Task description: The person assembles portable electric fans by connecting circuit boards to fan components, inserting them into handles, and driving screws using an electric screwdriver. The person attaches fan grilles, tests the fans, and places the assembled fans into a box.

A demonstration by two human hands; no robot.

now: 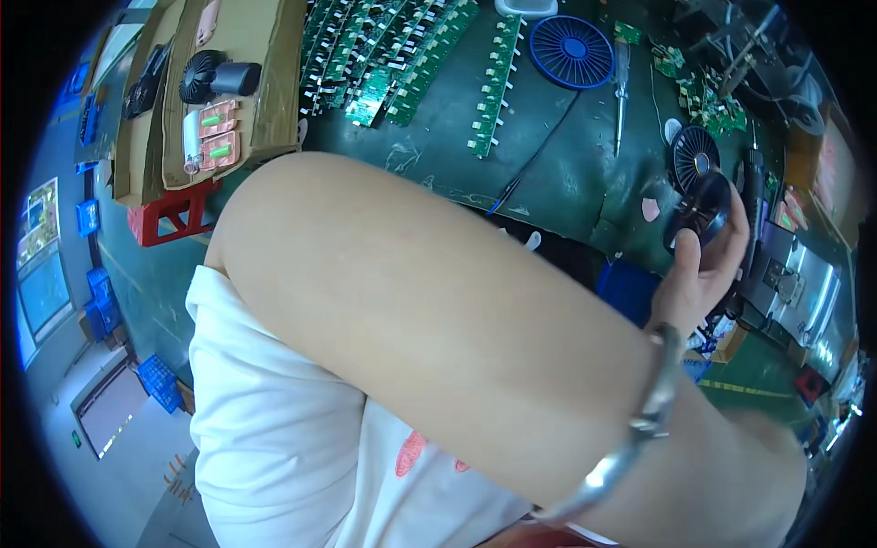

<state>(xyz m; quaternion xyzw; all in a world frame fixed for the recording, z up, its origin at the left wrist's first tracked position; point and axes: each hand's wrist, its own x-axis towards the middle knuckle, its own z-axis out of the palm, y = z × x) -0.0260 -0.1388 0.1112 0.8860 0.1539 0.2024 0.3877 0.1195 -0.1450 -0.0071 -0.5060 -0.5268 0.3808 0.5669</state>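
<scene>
My left arm [429,301] crosses the view from the upper left to the lower right, with a silvery bracelet [650,416] round it. Past the bracelet my left hand [754,457] is blurred, close to the camera, and its fingers do not show. My right hand [699,274], at the right of the bench, grips a black round fan part [702,208] between thumb and fingers. The left arm hides my right forearm. Just behind the held part is a black round fan grille [694,155]. A small pink piece [650,210] lies to its left.
Green circuit board strips [393,64] cover the far bench, near a blue round fan grille [572,51] and a screwdriver [621,91]. A black cable [548,142] crosses the bench. At left, a cardboard box [279,82] holds a black handheld fan [219,78]; a red crate [174,217] is below.
</scene>
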